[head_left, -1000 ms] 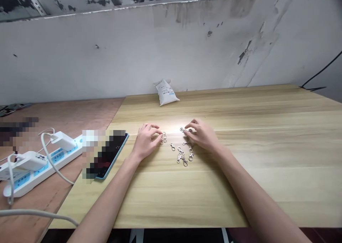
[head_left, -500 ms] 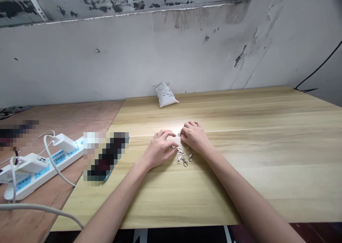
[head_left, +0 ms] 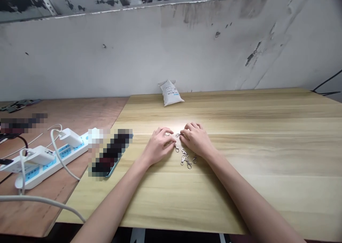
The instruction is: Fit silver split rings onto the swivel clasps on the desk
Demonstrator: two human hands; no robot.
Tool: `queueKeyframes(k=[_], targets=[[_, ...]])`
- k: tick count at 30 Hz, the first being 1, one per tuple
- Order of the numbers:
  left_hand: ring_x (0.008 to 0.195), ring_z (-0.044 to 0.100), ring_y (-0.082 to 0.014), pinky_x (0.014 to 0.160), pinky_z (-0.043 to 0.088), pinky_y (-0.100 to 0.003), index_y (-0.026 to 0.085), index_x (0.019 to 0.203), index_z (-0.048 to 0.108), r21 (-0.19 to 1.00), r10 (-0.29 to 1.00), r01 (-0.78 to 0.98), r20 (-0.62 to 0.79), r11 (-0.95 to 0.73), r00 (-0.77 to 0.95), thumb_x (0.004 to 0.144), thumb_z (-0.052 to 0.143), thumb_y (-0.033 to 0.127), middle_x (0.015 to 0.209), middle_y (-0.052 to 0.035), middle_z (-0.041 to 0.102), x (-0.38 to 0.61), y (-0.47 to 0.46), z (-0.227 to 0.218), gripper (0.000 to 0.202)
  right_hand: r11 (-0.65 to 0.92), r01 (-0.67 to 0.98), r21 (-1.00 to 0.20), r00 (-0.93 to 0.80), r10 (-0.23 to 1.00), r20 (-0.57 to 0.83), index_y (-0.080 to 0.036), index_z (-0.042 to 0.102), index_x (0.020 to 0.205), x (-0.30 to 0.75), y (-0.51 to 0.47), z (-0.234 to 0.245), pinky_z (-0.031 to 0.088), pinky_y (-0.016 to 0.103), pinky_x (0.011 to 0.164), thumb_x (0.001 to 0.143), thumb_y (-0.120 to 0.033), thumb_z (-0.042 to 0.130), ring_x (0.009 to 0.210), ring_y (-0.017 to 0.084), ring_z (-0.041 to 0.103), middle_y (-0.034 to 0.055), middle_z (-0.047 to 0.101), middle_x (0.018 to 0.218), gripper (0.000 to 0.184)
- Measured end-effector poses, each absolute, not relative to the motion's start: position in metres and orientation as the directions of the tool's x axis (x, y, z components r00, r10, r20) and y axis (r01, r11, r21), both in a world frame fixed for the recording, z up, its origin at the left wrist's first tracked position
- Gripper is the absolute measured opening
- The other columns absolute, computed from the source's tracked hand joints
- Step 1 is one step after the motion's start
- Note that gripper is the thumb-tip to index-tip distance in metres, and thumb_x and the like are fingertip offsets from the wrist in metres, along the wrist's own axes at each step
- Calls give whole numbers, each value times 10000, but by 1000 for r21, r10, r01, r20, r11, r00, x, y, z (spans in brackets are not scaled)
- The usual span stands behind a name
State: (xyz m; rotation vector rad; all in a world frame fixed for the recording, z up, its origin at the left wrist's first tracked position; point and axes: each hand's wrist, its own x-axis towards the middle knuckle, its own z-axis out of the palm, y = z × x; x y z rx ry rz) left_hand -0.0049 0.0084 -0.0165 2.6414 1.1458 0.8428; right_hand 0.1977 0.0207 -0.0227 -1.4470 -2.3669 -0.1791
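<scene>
A pale wood tabletop (head_left: 240,186) bears a white sachet (head_left: 171,92) at its far edge and a blurred phone (head_left: 112,152) near its left edge, with a power strip (head_left: 50,161) beyond that edge. Metal swivel clasps (head_left: 185,158) lie mid-tabletop. The left hand (head_left: 157,146) and right hand (head_left: 196,139) rest curled just beyond them, close together, the left over small split rings (head_left: 167,134). Whether either grip is clamped on a piece cannot be told.

Shiny metal clasps (head_left: 186,161), smooth wood tabletop (head_left: 267,171) — matt plastic power strip (head_left: 45,169)
</scene>
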Motion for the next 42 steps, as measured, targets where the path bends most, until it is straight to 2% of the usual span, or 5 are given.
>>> queueKeyframes(k=[9, 19, 32, 39, 42], targets=[[1109, 529, -230, 989, 417, -425, 239, 931, 724, 388, 797, 712, 437, -586, 418, 890, 588, 255, 1123, -56, 633, -14, 18, -22, 143, 517, 847, -119, -438, 808, 393, -224, 732, 920, 189, 22, -29, 321, 368, 892, 969, -268, 502, 953, 219, 532, 70, 659, 965, 239], [1185, 497, -261, 974, 389, -466, 223, 851, 702, 250, 790, 772, 394, -584, 470, 890, 575, 206, 1209, -73, 622, 20, 29, -22, 133, 481, 844, -238, -381, 849, 366, -181, 639, 881, 191, 22, -30, 346, 345, 896, 938, -228, 530, 960, 214, 559, 66, 658, 973, 132], [1185, 495, -255, 984, 380, -457, 241, 785, 709, 474, 823, 679, 408, -561, 396, 836, 691, 243, 1188, -35, 637, 8, 26, -9, 54, 519, 654, -551, -278, 842, 462, -208, 578, 909, 187, 12, -24, 360, 364, 898, 936, -187, 496, 856, 188, 623, 38, 706, 898, 89], [1223, 471, -241, 1066, 377, -478, 252, 823, 719, 702, 891, 550, 326, -453, 317, 881, 632, 280, 1205, -45, 612, 3, 28, -5, 108, 461, 496, -736, -318, 885, 340, -217, 632, 900, 190, 10, -20, 384, 366, 862, 949, -257, 506, 765, 181, 610, 7, 693, 714, 141], [1224, 485, -245, 1058, 402, -476, 248, 813, 715, 742, 907, 528, 277, -412, 319, 891, 613, 286, 1224, -48, 605, 4, 28, -8, 134, 340, 351, -873, -325, 918, 227, -200, 622, 819, 190, 9, -14, 430, 313, 722, 948, -321, 503, 649, 159, 586, 2, 654, 646, 213]])
